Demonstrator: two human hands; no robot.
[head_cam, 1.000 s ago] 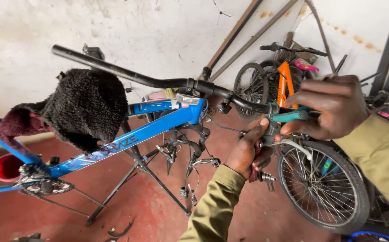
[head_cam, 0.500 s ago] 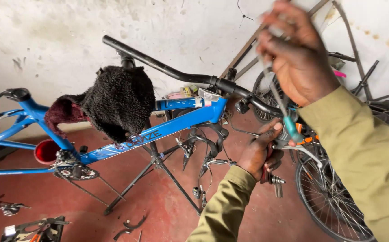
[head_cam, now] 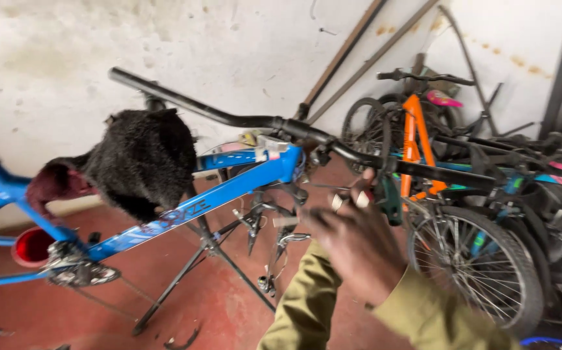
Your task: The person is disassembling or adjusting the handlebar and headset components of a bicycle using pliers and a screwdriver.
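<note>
Nearest the camera, the right hand [head_cam: 358, 243] in its olive-green sleeve [head_cam: 423, 314] has come down from the raised position it held half a second ago and now sits blurred in front of the bike, fingers curled around green-handled pliers [head_cam: 389, 199] whose grip shows just past the knuckles. The left hand is almost wholly hidden behind it — only the left olive sleeve [head_cam: 303, 304] reaching up from below is plain, so I cannot tell whether that hand is open or closed, or what it touches. The drop brings the tool back level with the long black handlebar [head_cam: 242, 118] and the dangling silver brake parts [head_cam: 274, 230], which suggests the work is back on the cable and brake fittings beneath the bar rather than above it. The bar belongs to a blue bicycle frame [head_cam: 183, 207] clamped on a black folding repair stand [head_cam: 206, 259], with a shaggy black cloth [head_cam: 141, 159] draped over its top tube and a red bowl [head_cam: 31, 246] near the crank at the left. Underneath is a red-painted concrete floor [head_cam: 222, 304] with small metal bits scattered on it. Farther back, an orange bicycle [head_cam: 413, 133] and several dark ones lean together at the right, and rusty metal bars [head_cam: 352, 48] stand against a stained white wall [head_cam: 99, 39].
</note>
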